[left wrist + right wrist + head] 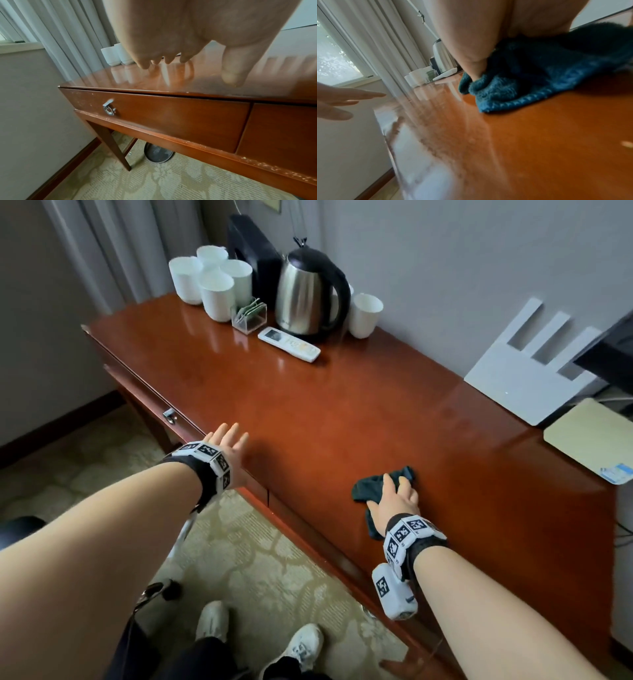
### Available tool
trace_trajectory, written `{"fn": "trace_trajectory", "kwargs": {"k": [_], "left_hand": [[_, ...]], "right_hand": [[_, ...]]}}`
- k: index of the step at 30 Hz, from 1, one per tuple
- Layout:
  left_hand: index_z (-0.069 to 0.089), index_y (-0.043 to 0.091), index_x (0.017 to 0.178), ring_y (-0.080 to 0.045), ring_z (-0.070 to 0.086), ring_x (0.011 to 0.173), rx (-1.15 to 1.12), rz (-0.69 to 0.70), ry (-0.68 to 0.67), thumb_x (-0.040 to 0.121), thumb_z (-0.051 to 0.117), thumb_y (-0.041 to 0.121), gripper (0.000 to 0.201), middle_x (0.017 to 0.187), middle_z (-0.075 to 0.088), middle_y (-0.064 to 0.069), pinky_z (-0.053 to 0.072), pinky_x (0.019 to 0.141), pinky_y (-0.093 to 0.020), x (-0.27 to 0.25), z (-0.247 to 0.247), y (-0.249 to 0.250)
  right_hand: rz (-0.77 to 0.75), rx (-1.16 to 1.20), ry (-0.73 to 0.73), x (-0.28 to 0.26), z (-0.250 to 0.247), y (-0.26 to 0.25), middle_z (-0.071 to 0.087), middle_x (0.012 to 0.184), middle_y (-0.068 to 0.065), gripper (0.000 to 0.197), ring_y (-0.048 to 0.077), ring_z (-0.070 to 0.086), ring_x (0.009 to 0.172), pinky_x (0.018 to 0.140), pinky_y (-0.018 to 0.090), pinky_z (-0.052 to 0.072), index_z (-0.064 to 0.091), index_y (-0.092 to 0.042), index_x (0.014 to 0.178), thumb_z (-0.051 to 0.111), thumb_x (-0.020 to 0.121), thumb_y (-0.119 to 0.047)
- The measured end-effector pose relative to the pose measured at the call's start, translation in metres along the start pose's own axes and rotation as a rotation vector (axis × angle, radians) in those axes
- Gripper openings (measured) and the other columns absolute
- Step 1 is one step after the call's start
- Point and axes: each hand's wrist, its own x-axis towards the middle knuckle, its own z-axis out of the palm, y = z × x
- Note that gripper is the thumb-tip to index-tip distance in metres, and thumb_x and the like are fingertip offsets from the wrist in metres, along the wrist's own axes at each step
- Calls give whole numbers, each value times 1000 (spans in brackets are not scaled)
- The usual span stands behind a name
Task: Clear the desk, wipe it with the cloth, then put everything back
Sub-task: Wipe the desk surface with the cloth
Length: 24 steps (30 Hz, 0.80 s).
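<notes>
Cloth first: the crumpled dark teal terry cloth (380, 491) lies on the glossy reddish-brown wooden desk (308, 412) near its front edge, and our right hand (394, 498) presses down on it, fingers spread over the bunched fabric and the thumb dug into a fold, as the right wrist view shows. Our left hand (227, 445) hovers flat and released over the front edge further left, fingers straight, holding nothing.

We judge the wiping step is in hand, and the coming stroke turns on this: the bare stretch of desk runs away from the cloth to the left and toward the wall, along the desk's long axis. The right hand is the one on the cloth; the left is well apart from it.

At the far left corner stand a cluster of white paper cups (209, 280), a clear acrylic sachet holder (249, 316), a stainless steel kettle with black handle (308, 292), another white cup (364, 314) and a white remote control (289, 344). These would stop a long leftward sweep. To the right, a white router with flat antennas (527, 378) and a pale flat box (589, 436) bound the other end.
</notes>
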Motion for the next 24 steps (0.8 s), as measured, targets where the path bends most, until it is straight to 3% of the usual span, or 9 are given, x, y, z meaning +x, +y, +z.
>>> {"fn": "trace_trajectory", "kwargs": {"k": [7,12,15,19,22,24], "left_hand": [[4,19,153,-25,-5,147,55,63,12,91,50,48,83,159,-9,-6,4,119,-36,35,12,-35],[-7,28,151,-20,-6,147,137,223,-45,94,48,41,81,158,-15,2,5,119,-38,50,15,-72],[-11,27,150,-18,-8,147,208,260,-23,94,48,43,84,157,-19,4,4,118,-37,60,18,-99],[-12,23,151,-19,-9,147,214,220,-44,92,50,45,88,157,-20,4,2,119,-38,72,19,-132],[-10,19,151,-21,-6,147,133,157,4,91,51,47,90,158,-16,2,2,118,-36,83,20,-155],[-4,18,152,-22,-4,147,71,109,43,90,51,50,89,159,-8,-1,4,118,-36,86,16,-163]], "right_hand": [[54,2,41,9,6,-36,12,155,8,56,31,17,139,110,39,27,24,-20,146,45,96,-35],[77,15,56,12,9,-87,15,154,9,55,31,20,138,109,39,29,26,-18,145,46,96,-35],[-40,-22,62,14,16,-136,26,147,8,51,31,27,132,104,39,33,33,-17,141,48,95,-33],[-323,-57,-2,7,30,-212,36,140,8,47,31,31,130,102,39,37,41,-17,137,50,91,-21],[-542,-54,-153,-8,35,-257,46,130,10,38,33,40,121,97,40,41,54,-17,125,48,88,-11],[-598,-13,-255,-13,32,-266,48,128,8,38,31,43,118,96,37,41,56,-19,122,51,86,-11]]}}
